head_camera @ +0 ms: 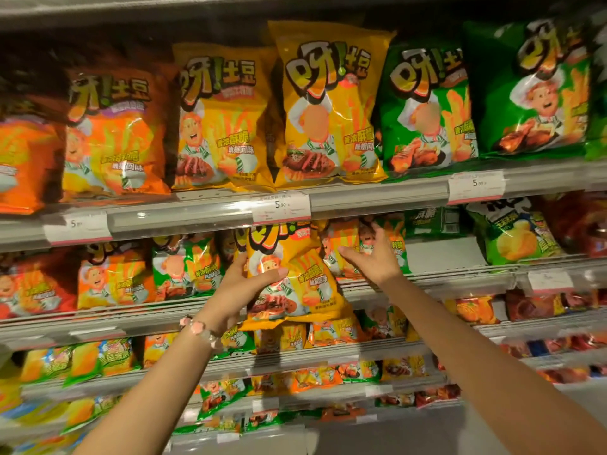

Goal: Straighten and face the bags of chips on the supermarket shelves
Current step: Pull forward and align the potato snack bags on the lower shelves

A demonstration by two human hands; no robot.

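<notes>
Chips in a yellow bag sit in our left hand, held out in front of the second shelf, just below the price tag clipped to the top shelf rail. From the head view, we grip the bag by its left edge: our thumb lies across the printed front, pointing right, while the other fingers curl behind the bag, hidden from us. The bag faces us, tilted slightly, with its bottom hanging past the second shelf's edge. A pink bead bracelet circles our left wrist.

Our right hand reaches past the yellow bag's right side, fingers spread and relaxed, toward an orange bag standing on the second shelf behind it. We cannot tell whether the fingertips touch that orange bag; nothing is gripped. A bare patch of shelf lies just right of this hand.

On the top shelf stand larger bags: orange-red at left, two yellow in the middle, and green at right. Lower shelves carry smaller bags in mixed colours, blurred.
</notes>
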